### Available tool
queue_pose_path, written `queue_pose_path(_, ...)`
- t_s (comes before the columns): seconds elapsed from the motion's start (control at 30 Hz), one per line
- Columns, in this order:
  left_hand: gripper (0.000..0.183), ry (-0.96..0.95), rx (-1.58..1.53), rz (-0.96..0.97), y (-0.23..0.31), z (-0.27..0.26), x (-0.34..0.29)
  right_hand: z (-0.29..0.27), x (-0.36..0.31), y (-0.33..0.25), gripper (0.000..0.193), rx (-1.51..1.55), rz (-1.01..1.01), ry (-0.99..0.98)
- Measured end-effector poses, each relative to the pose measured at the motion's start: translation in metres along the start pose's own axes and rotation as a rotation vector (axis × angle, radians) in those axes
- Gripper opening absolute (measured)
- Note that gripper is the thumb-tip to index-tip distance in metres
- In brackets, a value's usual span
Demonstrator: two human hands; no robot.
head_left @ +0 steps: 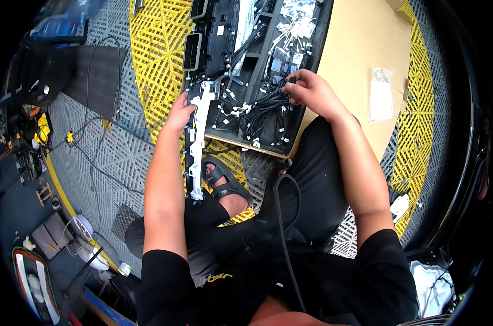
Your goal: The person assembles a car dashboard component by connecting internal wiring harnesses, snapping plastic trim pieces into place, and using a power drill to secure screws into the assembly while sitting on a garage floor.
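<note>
1. Black cables (264, 108) with white connectors lie in a loose bundle across the near part of a dark-lined tray (296, 123).
2. The person's right hand (314, 93) is over the tray's right side, thumb and fingertips pinching the bundle's right end.
3. The person's left hand (179, 115) is at the left of the tray, touching the left edge of a long white strip (197, 146) with a dark backing. Its thumb lies near the strip; the other fingers are partly hidden, so how tightly they close cannot be told.
4. The strip runs from beside the tray toward the near side, past its near edge.
5. Beyond it, at the far left of the tray, is a black panel (220, 41) with framed vents.
6. Right of the tray is brown cardboard (355, 46), bearing a clear packet (381, 100).
7. A sandalled foot (228, 190) rests on yellow grid flooring, right of the strip's near end.
</note>
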State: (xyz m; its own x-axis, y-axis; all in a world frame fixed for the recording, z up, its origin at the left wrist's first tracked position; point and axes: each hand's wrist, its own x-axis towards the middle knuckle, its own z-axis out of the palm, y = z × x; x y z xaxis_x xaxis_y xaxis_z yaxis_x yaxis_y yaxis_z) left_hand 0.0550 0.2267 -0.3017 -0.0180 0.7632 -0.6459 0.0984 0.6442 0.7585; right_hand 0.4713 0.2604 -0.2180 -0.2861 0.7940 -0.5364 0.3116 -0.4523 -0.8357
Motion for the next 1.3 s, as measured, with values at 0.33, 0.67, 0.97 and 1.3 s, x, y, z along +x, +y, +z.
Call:
queue_pose_path(0.33,0.069,-0.002,0.018,-0.028,-0.002,-0.002,0.002,0.000,-0.001,0.000,0.034,-0.002,-0.012,0.000)
queue_pose_path(0.67,0.067,0.016,-0.015,-0.006,0.003,0.002,0.000,0.003,-0.006,-0.008,0.036,0.053,-0.013,0.008)
queue_pose_path(0.97,0.052,0.006,-0.359,0.150,-0.001,0.049,-0.033,0.011,-0.011,-0.016,0.027,0.057,0.050,0.021)
queue_pose_path(1.3,0.047,-0.037,-0.271,0.365,-0.007,0.137,-0.028,0.008,-0.012,-0.012,0.023,-0.035,0.094,0.061)
